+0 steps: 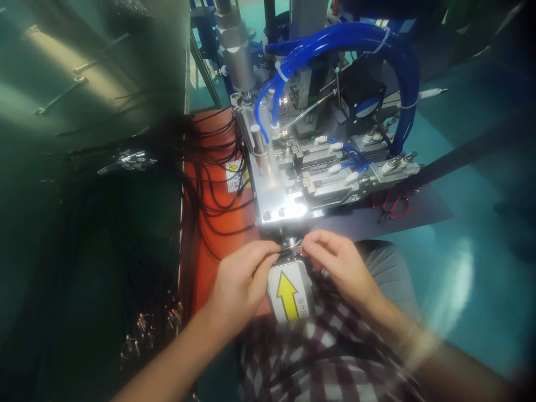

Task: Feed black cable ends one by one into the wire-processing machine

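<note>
A thin black cable [285, 249] is held level between my two hands, just in front of the metal fixture [272, 195]. My left hand [238, 279] pinches it between thumb and fingertips. At the cable's other end, my right hand [337, 262] pinches fine coloured wires [298, 247], which look partly reddish and yellow. Its other fingers curl loosely. Small metal parts lie right behind the wires, too small to make out. Below the hands is a white cover [288, 293] with a yellow arrow.
Black cables [209, 212] run across the orange surface [218, 251] at left, with a bundle of silvery ends [134, 160] beyond. Bare copper-coloured ends [142, 329] hang lower left. Blue air hoses [343, 36] arch over the machine. Red-handled pliers [393, 209] lie at right.
</note>
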Tool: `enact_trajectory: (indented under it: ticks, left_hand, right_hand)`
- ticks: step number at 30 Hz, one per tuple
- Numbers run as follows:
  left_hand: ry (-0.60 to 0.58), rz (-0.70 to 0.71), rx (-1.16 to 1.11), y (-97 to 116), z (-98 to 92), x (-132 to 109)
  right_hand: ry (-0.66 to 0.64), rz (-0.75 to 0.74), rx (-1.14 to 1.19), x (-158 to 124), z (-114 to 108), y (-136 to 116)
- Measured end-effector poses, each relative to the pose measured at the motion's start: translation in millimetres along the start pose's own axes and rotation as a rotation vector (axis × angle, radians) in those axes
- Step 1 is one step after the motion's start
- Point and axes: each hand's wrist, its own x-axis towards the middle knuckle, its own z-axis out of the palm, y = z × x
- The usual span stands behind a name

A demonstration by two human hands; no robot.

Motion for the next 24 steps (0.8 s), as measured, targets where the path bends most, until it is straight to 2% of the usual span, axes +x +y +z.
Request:
enact_trajectory:
  ticks: [8,14,19,24]
  left_hand:
    - [-0.030,0.021,-0.004,-1.4,0.5,-2.8]
    - [-0.024,0.025,0.005,-1.0,0.6,-2.3]
    - [-0.021,0.031,-0.003,-1.0,1.1,-1.9]
    - [-0.013,0.019,0.003,-0.1,0.6,-2.0]
  right_hand:
    - [-0.026,0.003,0.029,5.0,-0.9,-1.7]
    - [0.030,0.003,0.022,4.5,-0.1,-1.3]
    - [0.086,-0.061,-0.001,2.6,-1.1,2.2]
    - [0.131,-0.201,-0.086,-1.9,-2.0,7.6]
